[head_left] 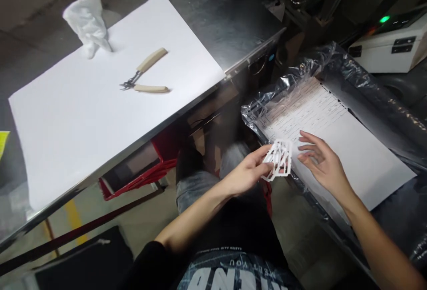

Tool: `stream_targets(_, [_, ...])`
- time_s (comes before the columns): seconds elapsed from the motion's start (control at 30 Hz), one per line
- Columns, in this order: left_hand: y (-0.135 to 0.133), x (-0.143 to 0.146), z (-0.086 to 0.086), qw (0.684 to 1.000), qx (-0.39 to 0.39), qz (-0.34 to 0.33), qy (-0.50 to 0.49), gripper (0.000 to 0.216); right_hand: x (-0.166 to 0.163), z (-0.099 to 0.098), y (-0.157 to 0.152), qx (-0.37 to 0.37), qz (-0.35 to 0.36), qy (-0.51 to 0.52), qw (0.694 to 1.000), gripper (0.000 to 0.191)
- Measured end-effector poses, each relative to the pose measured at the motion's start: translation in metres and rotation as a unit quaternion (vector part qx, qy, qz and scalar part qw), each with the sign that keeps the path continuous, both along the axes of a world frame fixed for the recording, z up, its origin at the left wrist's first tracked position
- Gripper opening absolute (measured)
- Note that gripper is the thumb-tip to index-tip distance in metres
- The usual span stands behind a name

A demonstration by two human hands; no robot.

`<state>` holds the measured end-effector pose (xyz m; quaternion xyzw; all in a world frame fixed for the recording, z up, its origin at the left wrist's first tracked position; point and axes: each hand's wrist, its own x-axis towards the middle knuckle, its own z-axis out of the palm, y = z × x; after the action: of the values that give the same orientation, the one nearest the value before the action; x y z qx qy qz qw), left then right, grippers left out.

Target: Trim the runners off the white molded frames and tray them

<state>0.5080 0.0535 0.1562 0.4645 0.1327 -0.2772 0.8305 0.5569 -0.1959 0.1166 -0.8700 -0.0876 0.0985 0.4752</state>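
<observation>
– What colour are the lattice pieces [279, 159]?
– White, like the large sheet [83, 116]; the pliers' handles [152, 60] are cream.
– And the other paper [363, 156]?
– White, with rows of dark dashes and a brownish end.
– That light [384, 19]?
– Green.

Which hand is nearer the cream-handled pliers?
Left. The left hand, holding white pieces, is below and right of the pliers in the picture; the right hand is farther right.

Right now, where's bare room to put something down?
Try the big white sheet, between the pliers and the yellow thing at the picture's left edge. The dark tabletop beyond the sheet looks bare too, right of the crumpled cloth. It's crowded at the black-lined tray: paper lies inside, and the right hand is over it.
</observation>
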Motion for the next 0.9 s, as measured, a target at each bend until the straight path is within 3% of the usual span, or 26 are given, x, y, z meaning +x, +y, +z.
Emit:
stream_targets(0.07, [-0.003,0.006,-0.001,0.998,0.012,-0.045,-0.039,0.058,-0.004,0.024,0.011,0.058,0.005,0.043,0.997,0.058])
stream_targets(0.17, [-0.007,0.017,0.001,0.992,0.033,-0.078,-0.093,0.056,-0.008,0.05,0.015,0.11,-0.049,0.047,0.992,0.043])
stream_targets(0.3, [-0.01,0.034,0.002,0.985,0.079,-0.077,-0.133,0.046,-0.016,0.057,-0.009,0.154,-0.126,0.059,0.978,0.043])
stream_targets(0.37, [-0.01,0.042,-0.001,0.982,0.117,-0.034,-0.147,0.045,-0.02,0.042,-0.029,0.147,-0.18,0.071,0.97,0.053])
stream_targets(0.43, [-0.009,0.05,-0.006,0.968,0.183,0.017,-0.169,0.042,-0.024,0.013,-0.046,0.131,-0.222,0.086,0.962,0.068])
stream_targets(0.5, [-0.007,0.058,-0.011,0.947,0.251,0.042,-0.197,0.035,-0.029,-0.022,-0.059,0.114,-0.225,0.114,0.961,0.081])
stream_targets(0.6, [-0.004,0.066,-0.017,0.927,0.297,0.042,-0.225,0.027,-0.044,-0.061,-0.068,0.061,-0.189,0.142,0.97,0.076])
stream_targets(0.77, [-0.005,0.069,-0.021,0.922,0.305,0.023,-0.237,0.029,-0.069,-0.074,-0.079,-0.043,-0.067,0.123,0.989,0.053])
stream_targets(0.9, [-0.01,0.072,-0.026,0.922,0.307,-0.02,-0.234,0.032,-0.072,-0.086,-0.078,-0.06,0.011,0.1,0.993,0.045])
